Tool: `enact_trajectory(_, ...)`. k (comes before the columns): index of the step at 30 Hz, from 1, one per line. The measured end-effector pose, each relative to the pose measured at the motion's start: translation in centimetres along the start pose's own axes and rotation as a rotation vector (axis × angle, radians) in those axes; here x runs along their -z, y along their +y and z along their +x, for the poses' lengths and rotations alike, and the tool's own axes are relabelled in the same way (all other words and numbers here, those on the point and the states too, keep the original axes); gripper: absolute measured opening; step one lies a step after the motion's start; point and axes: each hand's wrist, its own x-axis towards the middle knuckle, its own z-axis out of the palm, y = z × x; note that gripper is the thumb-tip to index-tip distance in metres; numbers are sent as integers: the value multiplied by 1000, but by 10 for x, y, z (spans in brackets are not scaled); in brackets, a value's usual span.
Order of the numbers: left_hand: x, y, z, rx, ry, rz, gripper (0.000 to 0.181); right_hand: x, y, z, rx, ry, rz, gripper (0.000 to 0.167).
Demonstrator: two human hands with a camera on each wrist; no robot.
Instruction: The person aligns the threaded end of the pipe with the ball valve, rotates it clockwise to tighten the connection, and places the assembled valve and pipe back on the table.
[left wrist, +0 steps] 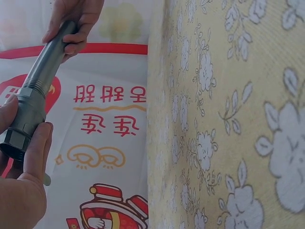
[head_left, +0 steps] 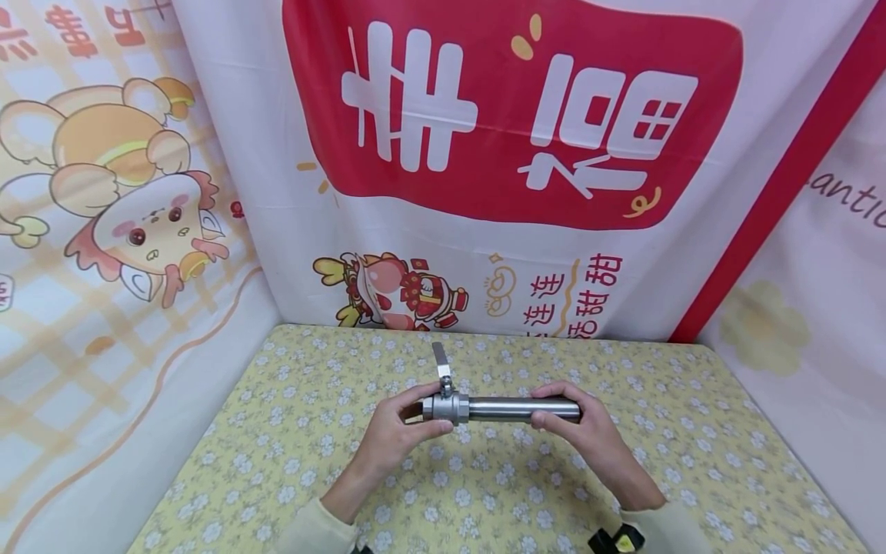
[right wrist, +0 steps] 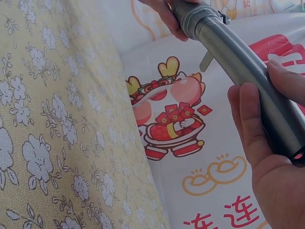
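A steel ball valve (head_left: pixel 446 408) with a flat lever handle (head_left: pixel 441 360) is joined to a straight metal pipe (head_left: pixel 508 408), held level above the table. My left hand (head_left: pixel 396 431) grips the valve body at the left, thumb on the near side. At the pipe's far right end, my right hand (head_left: pixel 588 431) holds it between thumb and fingers. Threads show where the pipe (right wrist: pixel 252 71) enters the valve in the right wrist view. The left wrist view shows the open hex end of the valve (left wrist: pixel 21 129) near the left thumb.
A yellow flowered cloth (head_left: pixel 311 462) covers the table below both hands. Printed white fabric hangs behind as a back wall (head_left: pixel 263 154), with more printed fabric at the left (head_left: pixel 41 323) and right (head_left: pixel 782 308).
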Motion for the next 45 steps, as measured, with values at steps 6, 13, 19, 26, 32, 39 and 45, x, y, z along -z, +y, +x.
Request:
enact_trajectory(6,1,-1,1,-13,-2,21,62,-1,1,1,-12,12,20,47)
enact_trajectory(13,1,-2,1,-23,-3,29,62,-2,-1,0,-14,-9,22,41)
enact_trajectory(19,1,-1,1,-17,-7,20,63,3,1,-1,33,-65,42,46)
enact_trajectory(26,1,0,1,-7,-8,11,64,6,2,-1,53,-103,67,44)
enact_trajectory(32,2,0,0,6,-1,5,65,5,1,-3,37,-78,53,44)
enact_trajectory(39,2,-1,-1,23,1,-5,65,3,-1,-3,20,-59,22,45)
enact_trajectory(45,2,-3,0,14,-13,-13,65,4,-1,-2,9,-42,13,44)
